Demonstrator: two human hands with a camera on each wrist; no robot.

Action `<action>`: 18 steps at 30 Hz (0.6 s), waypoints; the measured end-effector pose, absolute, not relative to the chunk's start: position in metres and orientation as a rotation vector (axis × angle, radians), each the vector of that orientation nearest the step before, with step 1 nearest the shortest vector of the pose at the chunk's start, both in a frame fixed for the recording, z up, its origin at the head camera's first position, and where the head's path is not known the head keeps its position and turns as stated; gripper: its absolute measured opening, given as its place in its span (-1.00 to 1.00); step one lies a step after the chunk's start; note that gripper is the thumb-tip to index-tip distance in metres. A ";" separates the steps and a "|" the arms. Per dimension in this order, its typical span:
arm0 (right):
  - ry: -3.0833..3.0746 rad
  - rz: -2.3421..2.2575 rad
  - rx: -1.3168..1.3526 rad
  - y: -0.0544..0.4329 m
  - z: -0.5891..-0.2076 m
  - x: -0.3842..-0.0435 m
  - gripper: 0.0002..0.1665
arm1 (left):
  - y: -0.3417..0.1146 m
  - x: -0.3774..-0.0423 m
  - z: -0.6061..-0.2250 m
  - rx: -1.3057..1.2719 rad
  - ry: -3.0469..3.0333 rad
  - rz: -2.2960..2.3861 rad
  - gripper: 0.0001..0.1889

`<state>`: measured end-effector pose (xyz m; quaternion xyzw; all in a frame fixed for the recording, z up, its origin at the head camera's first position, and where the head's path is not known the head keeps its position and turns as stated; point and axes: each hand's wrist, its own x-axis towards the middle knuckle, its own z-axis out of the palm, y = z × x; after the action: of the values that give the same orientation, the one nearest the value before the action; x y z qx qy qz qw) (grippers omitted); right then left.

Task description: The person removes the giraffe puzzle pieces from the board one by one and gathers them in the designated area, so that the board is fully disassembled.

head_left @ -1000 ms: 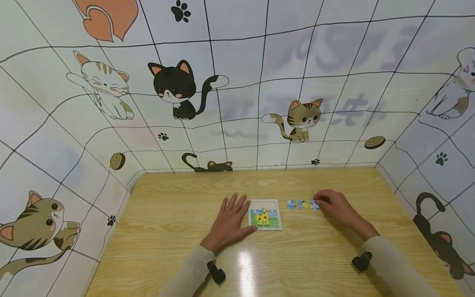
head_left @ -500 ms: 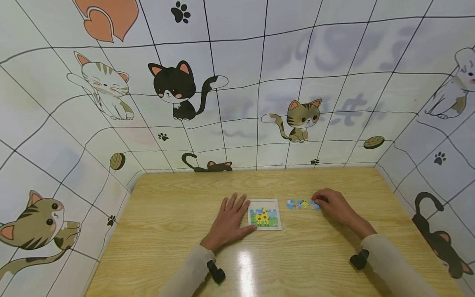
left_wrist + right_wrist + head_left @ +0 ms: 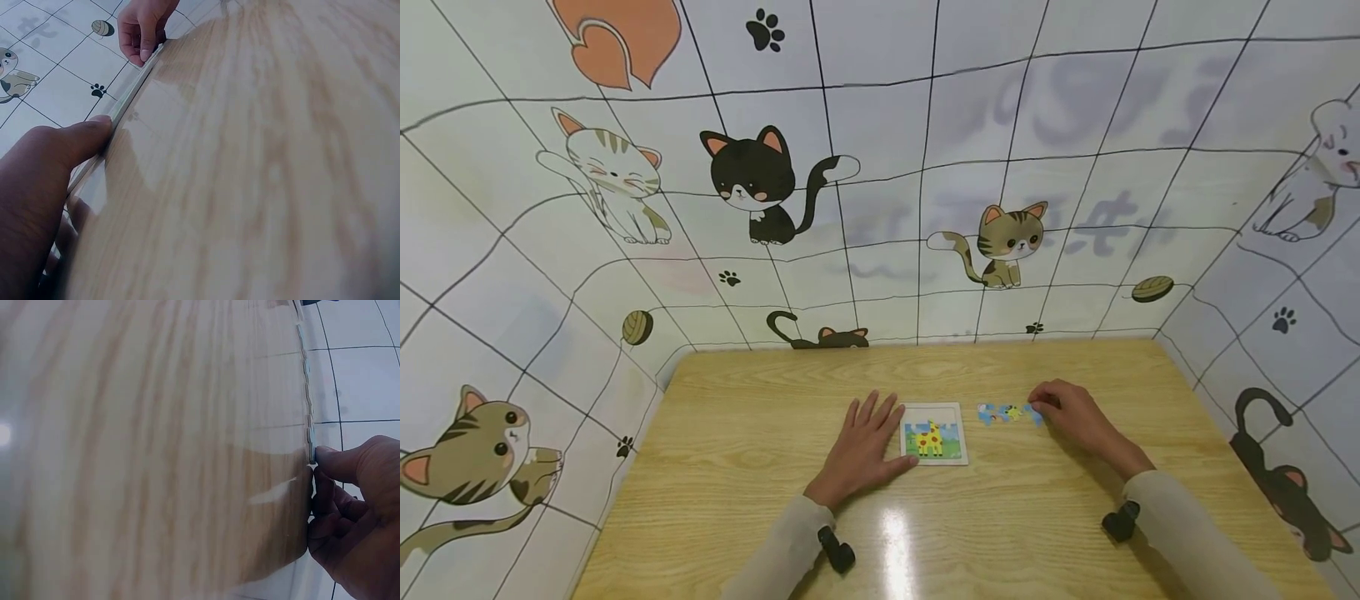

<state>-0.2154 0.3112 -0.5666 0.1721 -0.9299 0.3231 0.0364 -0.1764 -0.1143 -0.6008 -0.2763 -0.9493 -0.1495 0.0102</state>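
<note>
Lying on the desk (image 3: 1060, 517), about midway between its left and right edges and in from the far edge, the puzzle tray (image 3: 933, 442) shows a yellow giraffe on blue and green, with a bare white strip along its far side. Just beside it, toward the desk's far right corner, loose puzzle pieces (image 3: 1012, 413) lie in a row. At the right end of that row the right hand (image 3: 1081, 421) has its thumb and forefinger closed on the end piece (image 3: 1036, 415), the other fingers curled under. The left hand (image 3: 861, 454) lies spread at the tray's left side, gripping nothing, its thumb touching the near left corner. Beige sleeves (image 3: 782, 546) cover both forearms, and a black wrist camera (image 3: 837, 550) sits at each cuff. Behind the desk's far edge rises a white wall (image 3: 887, 208) with black grid lines and cartoon cats (image 3: 754, 171).
</note>
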 end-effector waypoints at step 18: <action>-2.787 1.112 0.578 0.282 -0.548 -0.214 -0.87 | -0.115 -0.174 -0.595 -0.866 -2.972 -0.496 0.03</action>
<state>-0.2139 0.2817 -0.5476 0.1891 -0.9112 0.3636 0.0430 -0.1743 -0.1145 -0.5955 -0.2761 -0.9480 -0.1581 0.0034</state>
